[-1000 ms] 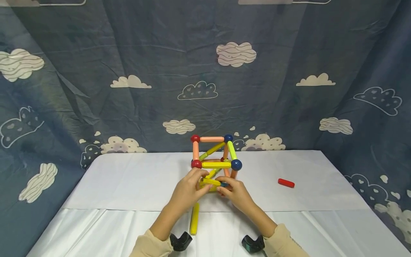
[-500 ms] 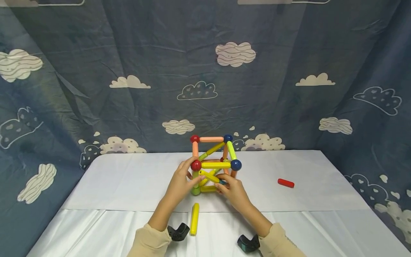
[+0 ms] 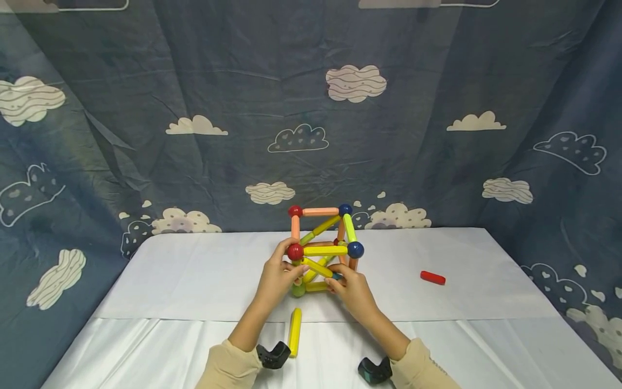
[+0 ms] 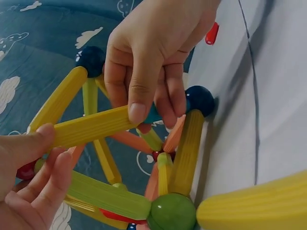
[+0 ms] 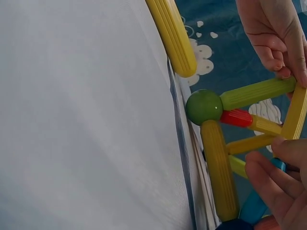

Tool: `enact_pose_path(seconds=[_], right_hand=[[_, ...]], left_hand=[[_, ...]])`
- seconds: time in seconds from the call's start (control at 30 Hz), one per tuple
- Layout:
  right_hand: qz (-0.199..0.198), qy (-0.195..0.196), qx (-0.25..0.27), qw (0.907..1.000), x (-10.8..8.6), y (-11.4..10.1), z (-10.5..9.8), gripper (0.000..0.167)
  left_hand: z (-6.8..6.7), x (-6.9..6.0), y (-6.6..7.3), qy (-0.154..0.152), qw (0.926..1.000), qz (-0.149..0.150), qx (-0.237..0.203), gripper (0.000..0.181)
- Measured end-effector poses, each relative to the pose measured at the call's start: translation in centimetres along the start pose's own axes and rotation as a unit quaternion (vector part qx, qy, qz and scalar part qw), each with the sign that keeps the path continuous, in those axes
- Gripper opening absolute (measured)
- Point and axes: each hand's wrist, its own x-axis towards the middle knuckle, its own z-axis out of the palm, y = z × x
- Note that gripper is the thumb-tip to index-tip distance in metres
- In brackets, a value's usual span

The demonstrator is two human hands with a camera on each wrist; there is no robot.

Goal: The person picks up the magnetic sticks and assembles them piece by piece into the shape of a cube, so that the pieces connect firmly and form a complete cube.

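Note:
A cube-like frame of magnetic sticks and balls stands on the table, with a red ball [image 3: 295, 252] and a dark blue ball [image 3: 356, 249] at its upper front corners. Across its front slants a yellow magnetic stick [image 4: 91, 125], a light blue stick [image 5: 254, 203] at its lower right end. My left hand [image 3: 276, 278] pinches the yellow stick's upper left end, fingers near the red ball and the lime stick [image 4: 103, 194]. Around the joint of the yellow and light blue sticks, my right hand [image 3: 356, 292] curls, thumb on the yellow one. A green ball [image 4: 171, 213] marks the lower front left corner.
A loose yellow stick [image 3: 295, 332] lies on the white tablecloth [image 3: 194, 281], in front of the frame. Off to the right is a red stick [image 3: 432, 277]. A dark cloud-patterned curtain [image 3: 233, 162] hangs behind the table.
The yellow stick has gone from nearly level to slanting, its left end raised towards the red ball. My left hand has moved up and slightly left with it; the last half second shows little motion.

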Motion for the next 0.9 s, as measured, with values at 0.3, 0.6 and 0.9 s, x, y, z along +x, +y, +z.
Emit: enact_pose_path(seconds=[0.3,0.6,0.9], right_hand=[[0.001,0.018,0.011,0.9998,-0.1,0.1,0.3,0.021],[-0.012,0.029,0.017,0.9994,-0.6,-0.8,0.9,0.024],[-0.02,0.043,-0.008,0.9989,-0.7,-0.7,1.3,0.027]], left_hand=[[0.4,-0.1,0.0,0.034,0.9956,0.044,0.076,0.052],[-0.3,-0.1,-0.2,0.05,0.9866,0.079,0.134,0.056],[-0.5,-0.2,-0.4,0.052,0.9785,0.107,0.168,0.055]])
